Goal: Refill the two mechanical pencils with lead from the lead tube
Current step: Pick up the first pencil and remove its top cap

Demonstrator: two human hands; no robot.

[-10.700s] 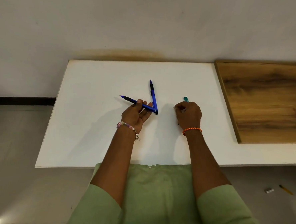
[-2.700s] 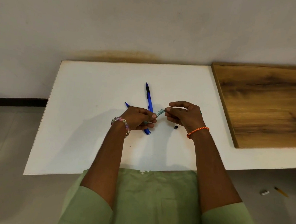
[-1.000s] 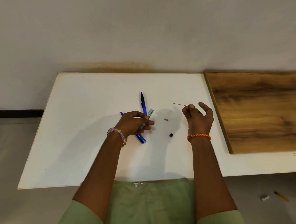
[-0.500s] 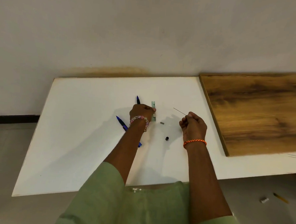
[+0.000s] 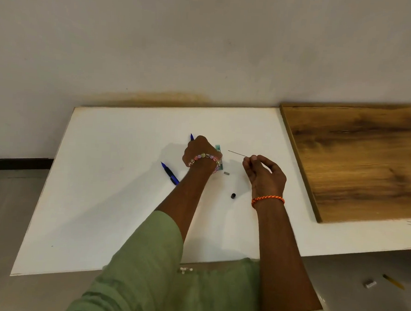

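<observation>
**Lead is pointing at the pencils**

The thin dark stick of pencil lead is sticking out of the right hand, pinched in its curled fingertips. Its long line is pointing left, toward the left hand. That hand is lying curled over one blue plastic mechanical pencil and hiding part of the small green lead tube; what it is gripping I cannot tell. The other blue mechanical pencil is lying just left of that wrist. The left hand is nearer both pencils.
</observation>
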